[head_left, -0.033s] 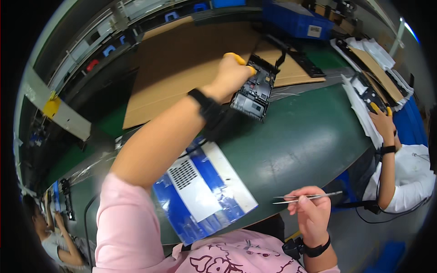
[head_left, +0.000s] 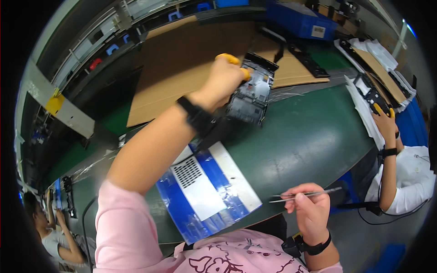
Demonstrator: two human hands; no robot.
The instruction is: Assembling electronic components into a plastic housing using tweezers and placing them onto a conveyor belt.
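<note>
Left hand (head_left: pixel 223 79): yellow-capped fingers clamped on a black device frame (head_left: pixel 251 93), lifted over the green belt (head_left: pixel 314 136). Right hand (head_left: pixel 309 211): fingers pinched together on metal tweezers (head_left: pixel 305 195), beside a blue-and-white mat (head_left: pixel 207 191).

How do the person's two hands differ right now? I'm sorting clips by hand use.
The left hand reaches far out over the belt with yellow fingertip covers, gripping a grey device frame. The right hand stays close to the body, bare-fingered, pinching thin metal tweezers. Both wear black wrist straps.
</note>
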